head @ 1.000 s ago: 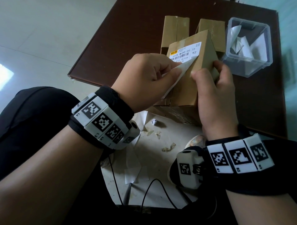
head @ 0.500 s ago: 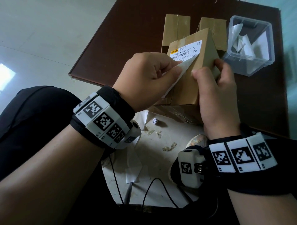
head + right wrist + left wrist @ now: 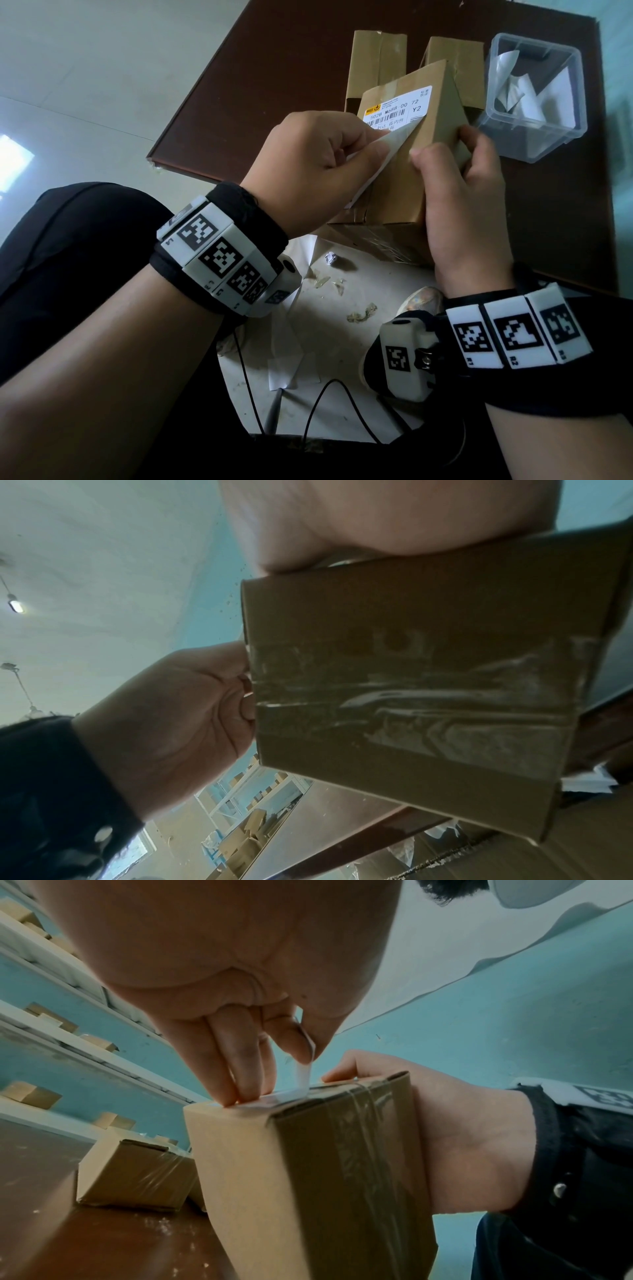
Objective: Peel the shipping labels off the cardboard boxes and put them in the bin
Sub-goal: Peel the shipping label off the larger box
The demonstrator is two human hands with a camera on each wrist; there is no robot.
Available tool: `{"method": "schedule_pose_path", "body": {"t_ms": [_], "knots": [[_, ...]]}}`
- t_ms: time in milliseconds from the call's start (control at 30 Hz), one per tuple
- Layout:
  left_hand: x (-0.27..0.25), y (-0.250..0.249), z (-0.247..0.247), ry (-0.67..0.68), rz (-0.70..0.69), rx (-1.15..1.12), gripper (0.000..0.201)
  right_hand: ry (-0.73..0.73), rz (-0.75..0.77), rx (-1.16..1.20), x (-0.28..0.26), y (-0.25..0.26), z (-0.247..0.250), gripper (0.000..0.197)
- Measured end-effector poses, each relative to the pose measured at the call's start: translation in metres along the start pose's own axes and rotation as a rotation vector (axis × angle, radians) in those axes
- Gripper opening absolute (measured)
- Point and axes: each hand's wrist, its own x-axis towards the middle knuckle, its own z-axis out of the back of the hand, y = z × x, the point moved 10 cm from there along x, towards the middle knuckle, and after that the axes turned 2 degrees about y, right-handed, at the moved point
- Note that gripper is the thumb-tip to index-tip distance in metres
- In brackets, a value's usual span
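A brown cardboard box (image 3: 404,178) stands tilted at the near edge of the dark table (image 3: 274,85). A white shipping label (image 3: 397,109) with a barcode is partly peeled from its top face. My left hand (image 3: 318,161) pinches the loose lower flap of the label (image 3: 303,1074) between thumb and forefinger. My right hand (image 3: 459,192) grips the box's right side, thumb on the top face. The wrist views show the box's taped end (image 3: 428,696) and my other fingers (image 3: 240,1069) resting on the box top.
Two more cardboard boxes (image 3: 376,65) (image 3: 455,58) lie behind. A clear plastic bin (image 3: 534,99) with peeled white labels inside stands at the table's far right. Below the table edge lie white paper (image 3: 308,325), scraps and a black cable (image 3: 322,404).
The peeled flap has come slightly further off the box as my left hand pulls toward me. The right hand keeps its hold on the box.
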Motion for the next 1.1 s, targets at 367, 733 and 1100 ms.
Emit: {"method": "schedule_pose_path", "body": {"t_ms": [367, 733, 1100], "knots": [[0.0006, -0.0056, 0.0004, 0.015, -0.011, -0.006, 0.024, 0.019, 0.003, -0.004, -0.0012, 0.0016, -0.0024, 0.066], [0.0003, -0.0042, 0.0008, 0.017, 0.001, 0.0, 0.022, 0.019, 0.009, -0.008, -0.0013, 0.002, -0.0029, 0.073], [0.0004, -0.0028, 0.0009, 0.012, 0.0, 0.009, 0.025, 0.025, 0.012, -0.003, -0.0007, 0.0017, -0.0034, 0.074]]}}
